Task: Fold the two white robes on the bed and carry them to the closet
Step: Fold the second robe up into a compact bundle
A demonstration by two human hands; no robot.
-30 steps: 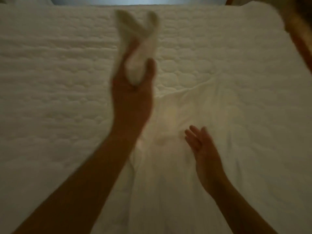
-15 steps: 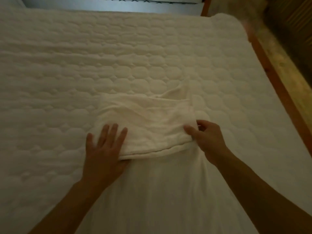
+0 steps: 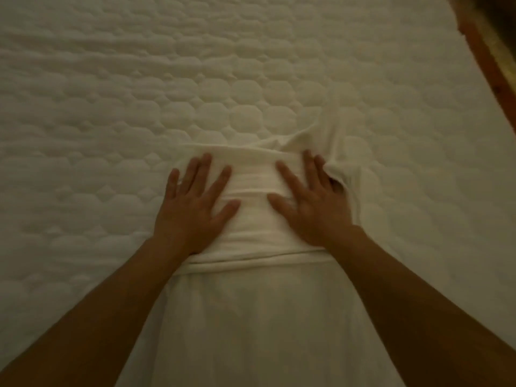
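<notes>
One white robe [image 3: 254, 317] lies lengthwise on the quilted bed [image 3: 139, 107], running from the bottom edge up to the middle. Its far end is folded back into a thick band [image 3: 252, 180]. My left hand [image 3: 192, 208] lies flat on the left part of that band, fingers spread. My right hand [image 3: 312, 205] lies flat on the right part, fingers spread, beside a raised wrinkle of cloth [image 3: 332, 152]. Neither hand grips the cloth. A second robe is not in sight.
The white quilted mattress cover spreads out to the left, the far side and the right of the robe. A wooden bed frame edge [image 3: 485, 60] runs down the top right corner, with dark floor beyond it.
My left hand has laid the far end of the robe down into a fold. Both hands have since moved inward onto the folded band, and the right hand let go of its edge.
</notes>
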